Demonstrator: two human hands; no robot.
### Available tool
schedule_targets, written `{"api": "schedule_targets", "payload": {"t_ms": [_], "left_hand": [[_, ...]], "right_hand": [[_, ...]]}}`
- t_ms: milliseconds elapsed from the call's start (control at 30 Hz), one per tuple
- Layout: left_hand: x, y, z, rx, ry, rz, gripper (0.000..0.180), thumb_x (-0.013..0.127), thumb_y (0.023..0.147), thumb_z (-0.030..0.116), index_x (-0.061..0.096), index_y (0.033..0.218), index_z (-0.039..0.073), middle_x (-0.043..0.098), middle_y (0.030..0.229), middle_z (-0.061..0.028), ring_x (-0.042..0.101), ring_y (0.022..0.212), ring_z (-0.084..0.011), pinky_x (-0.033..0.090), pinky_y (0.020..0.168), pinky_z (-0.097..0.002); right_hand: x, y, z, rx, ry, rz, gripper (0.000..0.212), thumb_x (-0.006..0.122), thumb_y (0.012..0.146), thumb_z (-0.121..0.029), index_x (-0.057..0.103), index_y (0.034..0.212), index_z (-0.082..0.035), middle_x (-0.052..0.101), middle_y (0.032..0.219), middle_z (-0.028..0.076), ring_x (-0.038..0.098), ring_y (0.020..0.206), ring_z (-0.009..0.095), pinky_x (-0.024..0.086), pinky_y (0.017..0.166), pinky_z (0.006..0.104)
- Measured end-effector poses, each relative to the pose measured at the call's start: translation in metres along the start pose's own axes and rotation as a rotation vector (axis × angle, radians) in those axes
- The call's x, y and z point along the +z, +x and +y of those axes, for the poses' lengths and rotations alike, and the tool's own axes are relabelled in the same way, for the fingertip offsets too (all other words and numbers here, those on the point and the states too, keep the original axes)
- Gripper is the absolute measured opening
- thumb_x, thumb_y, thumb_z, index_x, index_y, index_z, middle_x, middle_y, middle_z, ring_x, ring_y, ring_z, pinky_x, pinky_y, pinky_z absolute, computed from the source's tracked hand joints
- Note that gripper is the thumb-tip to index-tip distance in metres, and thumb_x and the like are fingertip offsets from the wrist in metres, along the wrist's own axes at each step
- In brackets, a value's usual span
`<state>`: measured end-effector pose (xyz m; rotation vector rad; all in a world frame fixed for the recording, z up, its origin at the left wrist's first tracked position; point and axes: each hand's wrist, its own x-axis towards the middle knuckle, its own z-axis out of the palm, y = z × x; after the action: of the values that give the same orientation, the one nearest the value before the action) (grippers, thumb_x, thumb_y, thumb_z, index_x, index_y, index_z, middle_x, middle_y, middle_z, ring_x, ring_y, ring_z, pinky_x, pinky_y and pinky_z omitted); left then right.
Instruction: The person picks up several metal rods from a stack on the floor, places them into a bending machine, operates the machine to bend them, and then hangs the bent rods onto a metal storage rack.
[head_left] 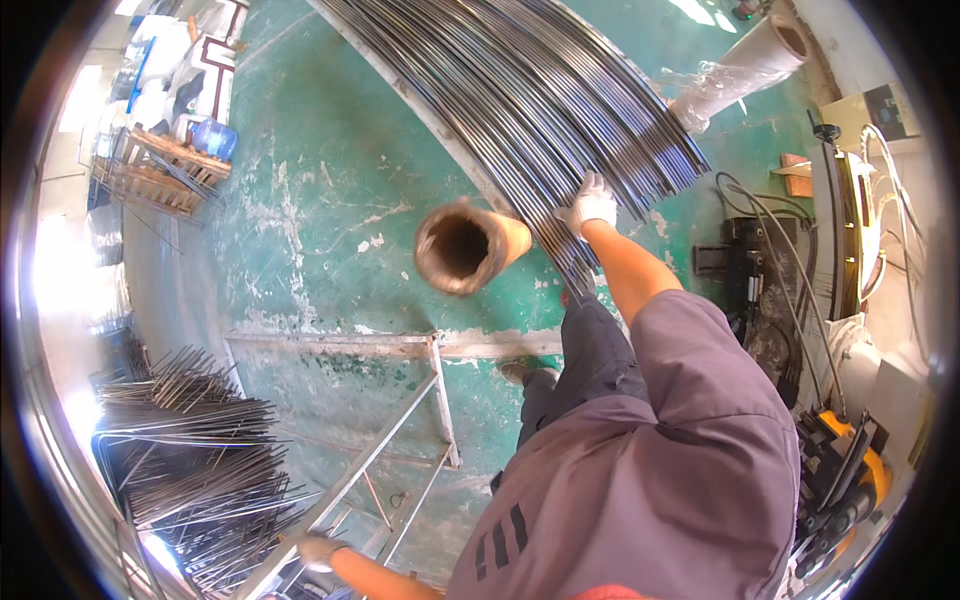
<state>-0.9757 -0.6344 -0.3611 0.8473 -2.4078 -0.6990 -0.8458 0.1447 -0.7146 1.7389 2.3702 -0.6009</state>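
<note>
My right hand, in a white glove, rests on a wide layer of long, thin metal rods or tubes. Its fingers are stretched out over them, near their closer ends. My left hand, also gloved, is low at the left beside a pale metal frame. Blur hides its fingers, and I cannot tell whether it touches the rail. Between the rods and the frame stands a thick cardboard tube, its open end facing up.
A pile of thin rods lies at the left. Behind it is a wooden pallet with a blue water bottle. A plastic-wrapped roll lies at the far right. Machinery with cables lines the right side.
</note>
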Motion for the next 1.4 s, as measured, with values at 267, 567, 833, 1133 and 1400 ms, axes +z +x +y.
{"api": "schedule_targets", "payload": {"t_ms": [267, 567, 833, 1133, 1400], "left_hand": [[0.123, -0.394, 0.173, 0.361, -0.163, -1.118, 0.024, 0.062, 0.097, -0.003, 0.066, 0.120, -0.005, 0.073, 0.106, -0.0110, 0.071, 0.095, -0.0217, 0.059, 0.089, -0.0350], [0.100, -0.362, 0.277, 0.284, -0.427, -1.002, 0.026, 0.061, 0.104, 0.015, 0.066, 0.118, -0.007, 0.070, 0.115, -0.0176, 0.069, 0.101, -0.0258, 0.057, 0.092, -0.0405], [0.208, -0.466, 0.412, 0.392, -0.644, -1.174, 0.026, 0.061, 0.102, 0.008, 0.064, 0.126, -0.003, 0.068, 0.121, -0.0112, 0.064, 0.114, -0.0228, 0.051, 0.104, -0.0385], [0.208, -0.441, 0.387, 0.546, -0.559, -1.214, 0.035, 0.060, 0.099, 0.004, 0.061, 0.132, -0.006, 0.066, 0.125, -0.0127, 0.062, 0.116, -0.0230, 0.049, 0.106, -0.0359], [0.143, -0.474, 0.358, 1.192, -0.605, -0.942, 0.039, 0.065, 0.096, 0.000, 0.060, 0.134, -0.007, 0.064, 0.131, -0.0179, 0.062, 0.122, -0.0243, 0.049, 0.108, -0.0373]], "right_hand": [[0.026, 0.048, -0.001, -0.038, -0.013, -0.186, 0.045, 0.070, 0.092, -0.024, 0.065, 0.130, 0.002, 0.068, 0.133, 0.027, 0.067, 0.126, 0.035, 0.055, 0.104, 0.0443], [-0.032, 0.100, 0.054, -0.124, -0.083, -0.553, 0.034, 0.067, 0.091, -0.025, 0.079, 0.116, -0.006, 0.075, 0.122, 0.019, 0.072, 0.118, 0.034, 0.059, 0.097, 0.0441], [-0.015, 0.122, 0.138, -0.876, -0.307, -0.560, 0.042, 0.069, 0.096, -0.037, 0.073, 0.128, -0.010, 0.076, 0.109, 0.015, 0.073, 0.099, 0.036, 0.056, 0.088, 0.0459], [-0.096, 0.045, 0.191, -0.175, 0.344, -0.614, 0.045, 0.073, 0.097, -0.043, 0.076, 0.101, 0.001, 0.073, 0.087, 0.015, 0.073, 0.081, 0.025, 0.058, 0.076, 0.0418], [-0.168, -0.087, 0.271, 0.068, 1.022, -0.884, 0.038, 0.071, 0.102, -0.031, 0.068, 0.097, 0.006, 0.074, 0.083, 0.013, 0.072, 0.066, 0.023, 0.060, 0.059, 0.0387]]}}
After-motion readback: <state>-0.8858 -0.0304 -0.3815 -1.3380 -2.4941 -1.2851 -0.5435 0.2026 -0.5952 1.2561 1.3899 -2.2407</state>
